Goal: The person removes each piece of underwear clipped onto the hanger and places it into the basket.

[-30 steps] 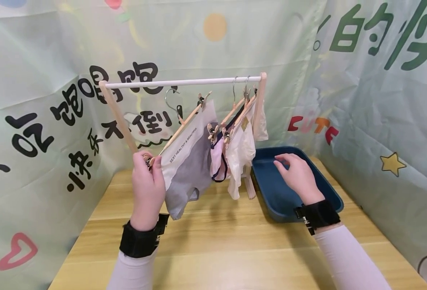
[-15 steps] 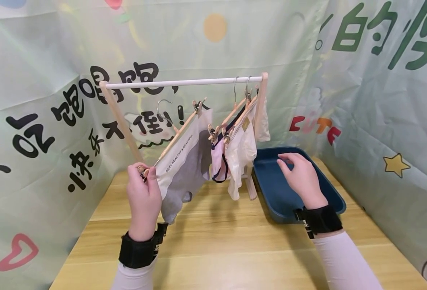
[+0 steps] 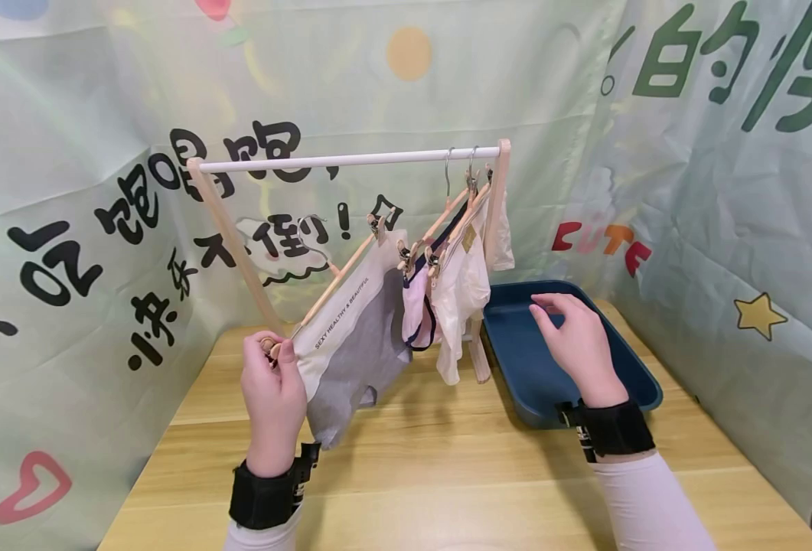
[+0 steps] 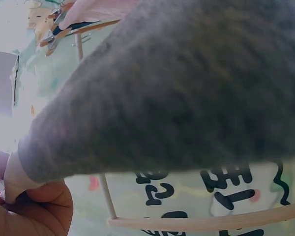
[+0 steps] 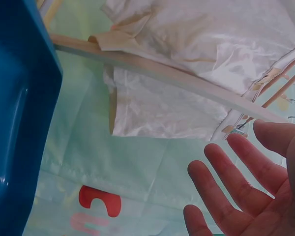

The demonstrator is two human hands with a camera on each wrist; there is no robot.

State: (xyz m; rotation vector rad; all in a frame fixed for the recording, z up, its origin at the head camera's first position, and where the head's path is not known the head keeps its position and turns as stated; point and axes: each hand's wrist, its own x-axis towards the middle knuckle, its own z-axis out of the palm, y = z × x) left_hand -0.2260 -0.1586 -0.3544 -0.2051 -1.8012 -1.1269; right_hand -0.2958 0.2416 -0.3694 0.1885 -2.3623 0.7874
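Note:
In the head view my left hand grips the near clip end of a wooden clip hanger. Grey underpants with a white printed waistband hang from its clips. The hanger's metal hook is below the rack's white rod, apart from it. In the left wrist view the grey cloth, blurred, covers most of the picture, and the fingers pinch its pale edge. My right hand hovers over a dark blue tray, holding nothing, its fingers relaxed and apart in the right wrist view.
At the rod's right end hang pink underpants with dark trim and white garments on clip hangers. The rack's wooden left post rises behind my left hand. A wooden table lies below, with printed cloth walls around.
My left hand has moved down and slightly left, lowering the hanger and the grey underpants further below the rod. The right hand has barely moved.

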